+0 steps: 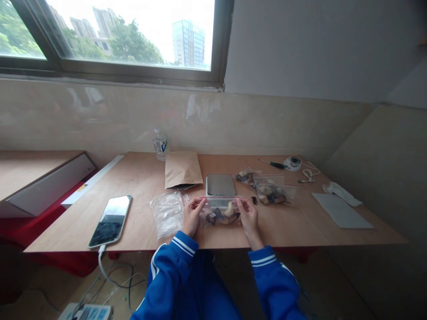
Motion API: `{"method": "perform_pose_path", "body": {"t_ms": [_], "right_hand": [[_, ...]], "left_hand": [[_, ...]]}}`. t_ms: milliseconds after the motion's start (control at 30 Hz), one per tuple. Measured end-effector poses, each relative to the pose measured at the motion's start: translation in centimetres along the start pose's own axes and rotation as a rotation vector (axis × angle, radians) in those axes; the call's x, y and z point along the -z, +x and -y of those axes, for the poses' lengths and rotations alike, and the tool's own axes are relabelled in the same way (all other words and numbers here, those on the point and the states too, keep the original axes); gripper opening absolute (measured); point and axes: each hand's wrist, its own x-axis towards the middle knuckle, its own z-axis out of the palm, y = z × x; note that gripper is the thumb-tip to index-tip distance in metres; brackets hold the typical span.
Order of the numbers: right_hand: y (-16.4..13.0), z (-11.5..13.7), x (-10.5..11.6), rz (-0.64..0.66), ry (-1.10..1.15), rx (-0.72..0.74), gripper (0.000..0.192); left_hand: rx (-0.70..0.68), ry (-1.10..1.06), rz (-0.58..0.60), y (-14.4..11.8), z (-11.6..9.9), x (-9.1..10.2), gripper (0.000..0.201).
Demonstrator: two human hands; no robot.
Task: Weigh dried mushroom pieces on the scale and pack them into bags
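Between my two hands is a clear zip bag point(223, 217) with a red strip along its top edge. Dark and pale stone-like pieces lie inside it. My left hand point(192, 215) pinches the bag's upper left corner, thumb on the strip. At the upper right corner, my right hand point(248, 218) grips it the same way. Just behind the bag sits a small scale point(220, 184) with a flat metal plate. Left of my left hand lies a stack of clear plastic bags point(167, 214). A small dark piece point(254, 200) rests right of the scale.
Two filled zip bags point(273, 191) lie to the right. A brown paper pouch point(182, 170) and a plastic bottle point(160, 145) stand at the back left. A phone point(111, 221) charges on the left. Farther right are a screwdriver point(276, 165), a white camera point(293, 163) and a white sheet point(342, 210).
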Motion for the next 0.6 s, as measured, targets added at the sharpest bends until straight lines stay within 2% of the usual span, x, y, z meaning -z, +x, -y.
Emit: {"method": "perform_pose_path", "body": {"t_ms": [167, 400, 600], "right_hand": [[0.06, 0.00, 0.21, -0.013, 0.003, -0.001, 0.032], [-0.02, -0.19, 0.22, 0.070, 0.023, -0.049, 0.032], [-0.08, -0.45, 0.07, 0.065, 0.023, -0.031, 0.032]], "left_hand": [[-0.023, 0.042, 0.031, -0.04, -0.01, 0.10, 0.029], [0.021, -0.032, 0.166, -0.27, -0.21, -0.17, 0.029], [0.046, -0.026, 0.137, -0.59, -0.30, -0.33, 0.028]]}}
